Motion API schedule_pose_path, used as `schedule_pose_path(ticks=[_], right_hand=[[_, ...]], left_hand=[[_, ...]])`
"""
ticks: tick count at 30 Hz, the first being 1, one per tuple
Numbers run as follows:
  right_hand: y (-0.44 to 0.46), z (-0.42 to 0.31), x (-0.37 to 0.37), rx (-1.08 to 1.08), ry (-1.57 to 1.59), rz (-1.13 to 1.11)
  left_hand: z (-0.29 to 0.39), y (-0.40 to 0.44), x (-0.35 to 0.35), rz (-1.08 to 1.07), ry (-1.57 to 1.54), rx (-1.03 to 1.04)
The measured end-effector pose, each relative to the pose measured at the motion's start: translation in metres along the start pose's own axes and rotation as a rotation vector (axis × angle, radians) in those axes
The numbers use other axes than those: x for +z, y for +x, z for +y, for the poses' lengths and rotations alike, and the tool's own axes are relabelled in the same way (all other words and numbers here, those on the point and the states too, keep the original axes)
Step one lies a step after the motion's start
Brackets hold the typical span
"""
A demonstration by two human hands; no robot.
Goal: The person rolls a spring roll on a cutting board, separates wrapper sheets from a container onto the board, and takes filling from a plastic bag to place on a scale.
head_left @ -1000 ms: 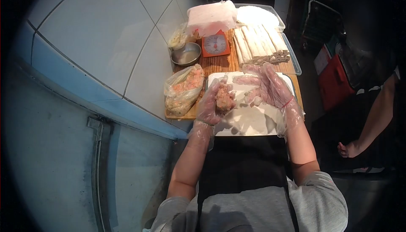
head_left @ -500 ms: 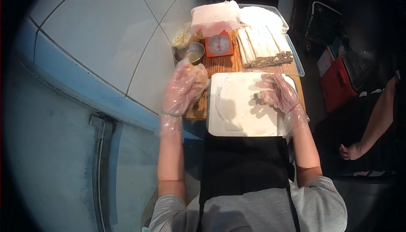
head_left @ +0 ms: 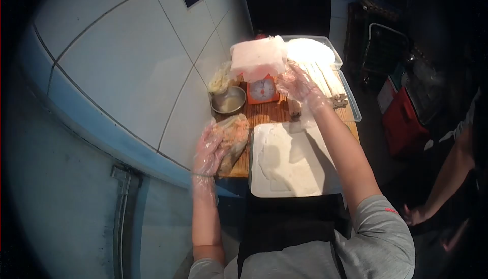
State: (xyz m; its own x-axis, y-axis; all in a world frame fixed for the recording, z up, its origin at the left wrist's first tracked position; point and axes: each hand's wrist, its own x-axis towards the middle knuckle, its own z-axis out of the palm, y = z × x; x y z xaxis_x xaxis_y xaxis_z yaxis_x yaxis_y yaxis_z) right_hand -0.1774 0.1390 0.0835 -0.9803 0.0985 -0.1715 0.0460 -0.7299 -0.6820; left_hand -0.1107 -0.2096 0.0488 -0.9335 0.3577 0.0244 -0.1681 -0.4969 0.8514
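My left hand (head_left: 209,148), in a clear plastic glove, is closed on the near left side of a plastic bag of orange-and-brown filling (head_left: 234,135). My right hand (head_left: 299,84), gloved too, reaches forward with its fingers stretched out by the right corner of a pale pinkish slab-like stack (head_left: 258,57). It partly covers the rolled wrappers (head_left: 330,83); whether the fingertips touch the stack I cannot tell. In front of me lies a white board (head_left: 262,185) bearing a thin whitish sheet (head_left: 282,149), with my right arm's shadow across it.
An orange dial scale (head_left: 262,91) stands below the pale stack. Left of it are a metal bowl (head_left: 229,100) with liquid and a plastic bag of pale contents (head_left: 219,78). A tiled wall (head_left: 127,50) borders the left. At right, another person's arm (head_left: 447,177) hangs near a red box (head_left: 404,121).
My right hand has moved from above the board forward to the pale stack and rolls. My left hand stays by the filling bag. The camera view has tilted up, showing a wall sign.
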Motion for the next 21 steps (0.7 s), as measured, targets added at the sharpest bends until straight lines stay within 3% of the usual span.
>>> schedule_pose_path(ticks=[2,5,6,10,13,15,16,18,21], right_hand=[[0.024,0.003,0.009,-0.168,-0.056,0.093],[0.038,-0.012,0.016,-0.367,-0.479,0.165],[0.008,-0.013,0.047,-0.452,-0.456,0.308],[0.023,-0.026,0.058,-0.521,-0.523,0.322],[0.037,-0.042,0.081,-0.825,-0.678,0.072],[0.061,-0.065,0.092,-0.658,-0.833,-0.141],[0.066,-0.074,0.111,-0.826,-1.224,-0.116],[0.063,-0.088,0.146,-0.483,-1.181,-0.141],[0.051,-0.122,0.194,-0.547,-1.173,-0.239]], left_hand=[[0.006,-0.004,-0.005,0.031,0.004,-0.003],[0.007,-0.006,-0.017,0.057,0.012,0.01],[0.008,-0.006,-0.019,0.076,0.021,0.018],[0.001,-0.001,-0.025,0.114,0.225,0.083],[-0.009,0.003,-0.022,0.088,0.377,0.151],[-0.014,0.005,-0.024,0.052,0.43,0.186],[-0.018,0.01,-0.027,0.024,0.451,0.202],[-0.021,0.013,-0.025,0.018,0.455,0.178],[-0.015,0.013,-0.021,0.045,0.507,0.131]])
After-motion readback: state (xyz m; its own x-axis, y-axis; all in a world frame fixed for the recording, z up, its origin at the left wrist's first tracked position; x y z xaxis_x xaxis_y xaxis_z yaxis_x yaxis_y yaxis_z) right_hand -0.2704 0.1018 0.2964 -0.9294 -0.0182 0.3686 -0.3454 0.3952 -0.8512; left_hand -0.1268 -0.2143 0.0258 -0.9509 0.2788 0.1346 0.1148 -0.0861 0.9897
